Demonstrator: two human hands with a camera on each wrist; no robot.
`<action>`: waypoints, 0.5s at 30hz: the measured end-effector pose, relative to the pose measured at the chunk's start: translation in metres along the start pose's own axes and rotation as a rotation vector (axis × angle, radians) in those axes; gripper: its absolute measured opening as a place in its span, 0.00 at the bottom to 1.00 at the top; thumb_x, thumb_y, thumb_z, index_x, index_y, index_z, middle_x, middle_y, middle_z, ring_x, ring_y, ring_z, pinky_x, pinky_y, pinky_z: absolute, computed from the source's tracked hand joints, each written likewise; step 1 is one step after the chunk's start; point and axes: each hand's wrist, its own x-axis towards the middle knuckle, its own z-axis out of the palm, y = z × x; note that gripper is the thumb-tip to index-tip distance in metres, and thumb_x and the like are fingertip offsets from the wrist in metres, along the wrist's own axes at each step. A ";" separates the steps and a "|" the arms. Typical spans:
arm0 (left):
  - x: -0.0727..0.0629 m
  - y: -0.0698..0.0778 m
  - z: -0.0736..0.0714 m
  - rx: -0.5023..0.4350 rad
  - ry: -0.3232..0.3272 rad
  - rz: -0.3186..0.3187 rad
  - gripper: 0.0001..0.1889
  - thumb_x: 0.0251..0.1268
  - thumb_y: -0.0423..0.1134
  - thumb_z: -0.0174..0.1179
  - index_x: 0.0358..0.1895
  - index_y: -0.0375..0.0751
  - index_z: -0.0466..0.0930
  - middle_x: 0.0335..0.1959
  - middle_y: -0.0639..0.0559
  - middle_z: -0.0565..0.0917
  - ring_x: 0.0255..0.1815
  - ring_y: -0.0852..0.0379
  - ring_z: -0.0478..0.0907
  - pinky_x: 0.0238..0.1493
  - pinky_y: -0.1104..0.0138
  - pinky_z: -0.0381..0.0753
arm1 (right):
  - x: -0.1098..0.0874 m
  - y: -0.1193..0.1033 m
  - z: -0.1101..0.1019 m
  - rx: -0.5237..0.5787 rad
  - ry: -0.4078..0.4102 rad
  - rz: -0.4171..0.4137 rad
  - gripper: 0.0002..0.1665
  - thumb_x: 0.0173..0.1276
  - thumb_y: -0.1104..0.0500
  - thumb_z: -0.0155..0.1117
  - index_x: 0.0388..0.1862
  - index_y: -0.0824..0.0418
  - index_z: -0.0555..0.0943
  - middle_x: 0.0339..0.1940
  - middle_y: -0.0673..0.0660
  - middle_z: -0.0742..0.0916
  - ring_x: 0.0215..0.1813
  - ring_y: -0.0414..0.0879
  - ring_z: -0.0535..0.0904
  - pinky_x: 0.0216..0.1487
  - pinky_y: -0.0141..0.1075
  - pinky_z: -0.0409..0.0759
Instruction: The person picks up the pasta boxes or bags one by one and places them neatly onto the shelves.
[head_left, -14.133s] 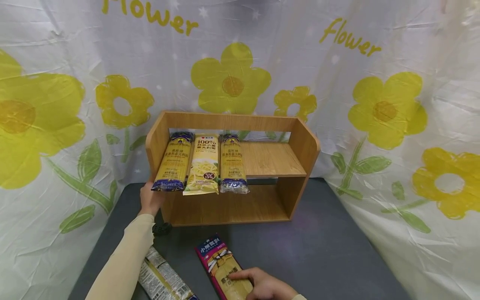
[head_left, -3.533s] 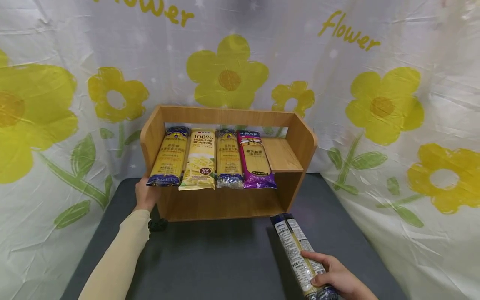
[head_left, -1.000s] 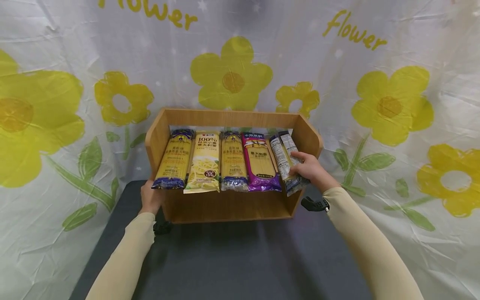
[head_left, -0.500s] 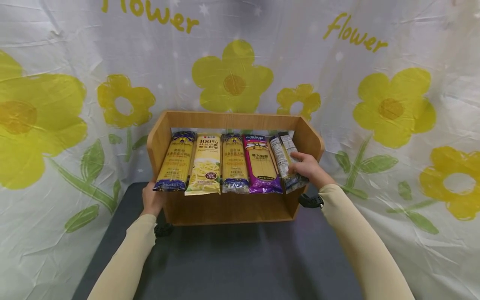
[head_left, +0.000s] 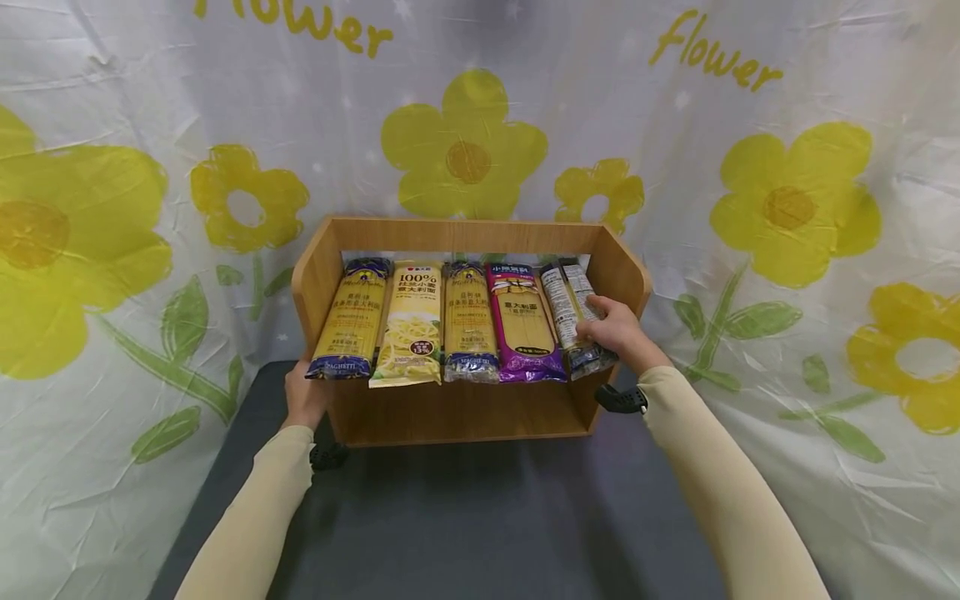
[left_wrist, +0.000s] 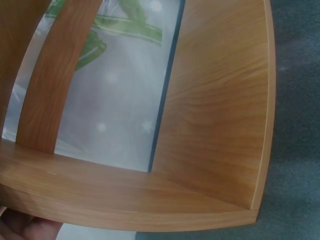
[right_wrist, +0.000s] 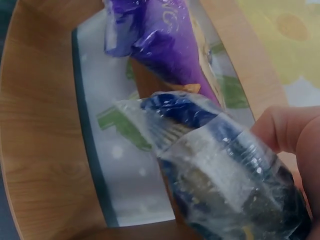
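My right hand (head_left: 617, 332) pinches a spaghetti pack (head_left: 567, 310) lying back-label up at the right end of the upper board. Thumb and fingers are near its front half; its crinkled dark-blue end shows close up in the right wrist view. To its left lie a purple pasta pack (head_left: 525, 327), a blue-ended spaghetti pack (head_left: 468, 321), a cream noodle pack (head_left: 411, 323) and another spaghetti pack (head_left: 351, 317). My left hand (head_left: 303, 396) holds the left side panel of the wooden shelf (head_left: 465, 237) from outside; its fingers (left_wrist: 37, 227) are partly hidden behind the panel.
Below the packs is the shelf's lower board (head_left: 457, 421). The shelf stands on a dark grey table (head_left: 465, 517). A flower-printed curtain (head_left: 667, 92) hangs close behind and on both sides. Each wrist wears a black camera.
Since the first frame, the purple pack and then the label-up pack have gone from table to upper board. In the last second the right hand has straightened the latter slightly. The left hand stays.
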 end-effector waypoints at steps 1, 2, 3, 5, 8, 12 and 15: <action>0.000 0.000 0.000 0.001 0.001 0.000 0.28 0.83 0.50 0.40 0.62 0.25 0.73 0.31 0.35 0.81 0.23 0.51 0.74 0.20 0.62 0.70 | -0.001 0.000 0.000 -0.020 0.009 -0.002 0.48 0.62 0.55 0.61 0.82 0.58 0.60 0.79 0.69 0.66 0.66 0.60 0.68 0.72 0.52 0.66; 0.000 0.000 0.000 0.001 0.002 -0.001 0.28 0.83 0.50 0.40 0.63 0.25 0.73 0.31 0.35 0.81 0.23 0.51 0.74 0.20 0.63 0.70 | -0.001 0.000 0.000 -0.028 0.015 0.002 0.47 0.62 0.54 0.61 0.82 0.58 0.60 0.79 0.69 0.67 0.66 0.60 0.68 0.72 0.53 0.67; 0.000 0.001 0.000 0.001 0.004 -0.002 0.29 0.83 0.50 0.40 0.63 0.25 0.73 0.31 0.35 0.81 0.23 0.51 0.74 0.20 0.63 0.70 | -0.002 0.001 0.001 -0.038 0.017 0.004 0.47 0.63 0.53 0.61 0.82 0.57 0.60 0.78 0.70 0.67 0.65 0.60 0.69 0.71 0.53 0.68; 0.001 0.001 0.000 0.002 0.007 0.002 0.28 0.83 0.50 0.40 0.63 0.25 0.73 0.31 0.35 0.81 0.23 0.50 0.74 0.20 0.63 0.70 | -0.001 0.002 0.001 -0.060 0.011 -0.004 0.46 0.64 0.52 0.59 0.82 0.56 0.60 0.78 0.70 0.67 0.65 0.61 0.69 0.72 0.54 0.68; 0.001 0.001 0.000 0.000 0.008 0.007 0.29 0.83 0.51 0.40 0.63 0.26 0.73 0.31 0.35 0.81 0.23 0.51 0.74 0.20 0.62 0.70 | 0.000 0.005 0.002 -0.079 0.010 -0.014 0.46 0.64 0.51 0.58 0.82 0.56 0.60 0.78 0.70 0.68 0.64 0.61 0.69 0.71 0.54 0.68; 0.001 -0.001 0.000 0.008 0.014 0.029 0.28 0.82 0.51 0.41 0.61 0.27 0.74 0.28 0.36 0.80 0.20 0.53 0.71 0.20 0.62 0.69 | 0.000 0.009 0.002 -0.095 -0.003 -0.034 0.46 0.65 0.52 0.57 0.82 0.57 0.59 0.78 0.70 0.67 0.64 0.60 0.69 0.70 0.54 0.68; 0.001 -0.002 0.000 0.016 0.018 0.038 0.27 0.82 0.50 0.42 0.62 0.27 0.74 0.24 0.38 0.80 0.18 0.56 0.70 0.20 0.62 0.68 | -0.002 0.009 0.003 -0.098 -0.004 -0.048 0.47 0.65 0.52 0.56 0.83 0.57 0.57 0.80 0.69 0.66 0.69 0.61 0.69 0.72 0.54 0.67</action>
